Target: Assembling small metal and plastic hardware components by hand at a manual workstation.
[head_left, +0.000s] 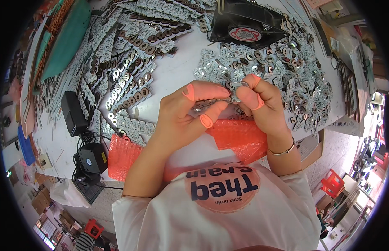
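Observation:
Pink finger cots cover the thumb and forefinger of both of my hands. My left hand (182, 113) is closed around a strip of small silvery plates (200, 104), mostly hidden by the fingers. At the strip's right end, my right hand (265, 100) pinches a small silvery plate (234, 87) between thumb and forefinger. Whether that plate is joined to the strip or apart from it, I cannot tell. Both hands meet above the table's near edge, over red bubble wrap (240, 136). Just beyond them lies a heap of loose small plates (261, 62) with dark round parts.
Many strips of joined plates (131, 62) lie at the left and back. A black fan (249, 27) stands behind the loose heap. Black power adapters (92, 158) and cables sit at the left edge, near a green sheet (69, 39). A red stool (332, 183) stands on the floor at right.

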A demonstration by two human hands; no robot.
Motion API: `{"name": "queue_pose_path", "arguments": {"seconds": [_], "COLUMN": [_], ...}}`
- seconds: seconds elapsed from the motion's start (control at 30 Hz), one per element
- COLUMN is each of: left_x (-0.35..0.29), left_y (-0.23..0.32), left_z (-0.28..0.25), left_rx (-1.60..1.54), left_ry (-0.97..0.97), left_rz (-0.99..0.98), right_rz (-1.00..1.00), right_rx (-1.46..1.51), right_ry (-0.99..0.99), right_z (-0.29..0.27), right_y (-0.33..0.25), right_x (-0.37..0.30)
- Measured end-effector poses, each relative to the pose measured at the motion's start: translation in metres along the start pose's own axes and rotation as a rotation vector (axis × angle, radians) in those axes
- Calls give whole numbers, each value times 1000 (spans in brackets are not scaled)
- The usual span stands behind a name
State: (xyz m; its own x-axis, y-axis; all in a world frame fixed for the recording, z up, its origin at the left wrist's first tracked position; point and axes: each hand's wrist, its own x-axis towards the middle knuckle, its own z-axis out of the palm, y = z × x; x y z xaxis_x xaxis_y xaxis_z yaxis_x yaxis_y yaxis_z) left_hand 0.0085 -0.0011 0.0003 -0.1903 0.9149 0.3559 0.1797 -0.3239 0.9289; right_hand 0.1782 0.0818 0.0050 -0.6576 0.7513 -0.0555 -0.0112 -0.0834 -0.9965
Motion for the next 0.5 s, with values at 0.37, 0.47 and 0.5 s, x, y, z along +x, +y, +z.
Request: {"name": "queue_pose_path", "arguments": {"seconds": [0.37, 0.47, 0.5], "left_x": [0, 0, 0], "left_y": [0, 0, -1], "left_z": [5, 4, 3], "left_rx": [118, 111, 153], "left_ry": [147, 148, 108], "left_rz": [-10, 3, 51], "right_rz": [46, 65, 91], "right_rx": [46, 39, 56], "right_ry": [48, -18, 19], "right_z": [4, 4, 6], "right_y": [-4, -4, -5], "right_x": [0, -1, -1]}}
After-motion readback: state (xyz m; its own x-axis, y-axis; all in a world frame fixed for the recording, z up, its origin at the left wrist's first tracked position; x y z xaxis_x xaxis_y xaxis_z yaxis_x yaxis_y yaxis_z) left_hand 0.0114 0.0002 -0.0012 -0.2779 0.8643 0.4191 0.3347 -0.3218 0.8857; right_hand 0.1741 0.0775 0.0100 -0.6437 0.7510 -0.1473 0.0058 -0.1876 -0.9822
